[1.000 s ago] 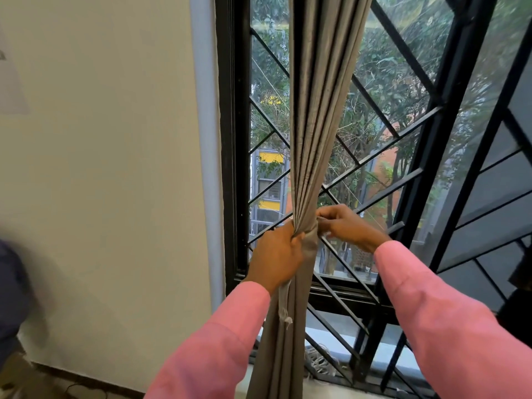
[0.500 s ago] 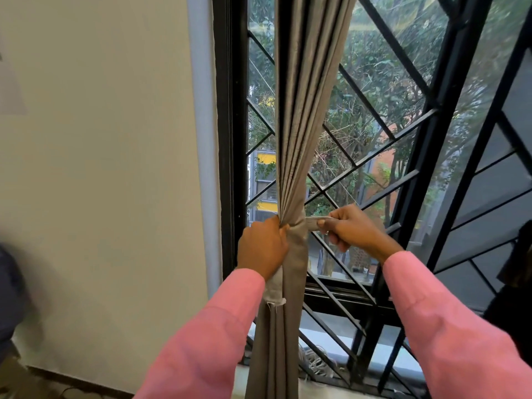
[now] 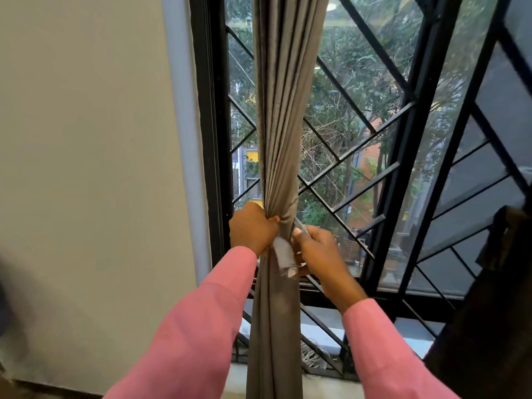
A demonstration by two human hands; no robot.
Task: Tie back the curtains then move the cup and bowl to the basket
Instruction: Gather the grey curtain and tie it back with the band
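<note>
where the grey curtain point(image 3: 283, 116) hangs down the centre of the frame, it is gathered into one tight bundle pinched at mid-height; left hand point(image 3: 253, 228) closed in a fist around the bundle from its left side, fingers wrapped into the folds; right hand point(image 3: 315, 249) just right of the bundle, fingers curled shut on a pale tie-back strip point(image 3: 283, 253) that runs across the front of the curtain between both hands; strip's loose end hangs just below them; pink sleeves point(image 3: 198, 326) on both arms, rising from the lower frame; black window grille point(image 3: 374, 128) behind the curtain, trees beyond it; plain wall point(image 3: 86, 168) fills the left of the frame; cup, bowl and basket not in view.
</note>
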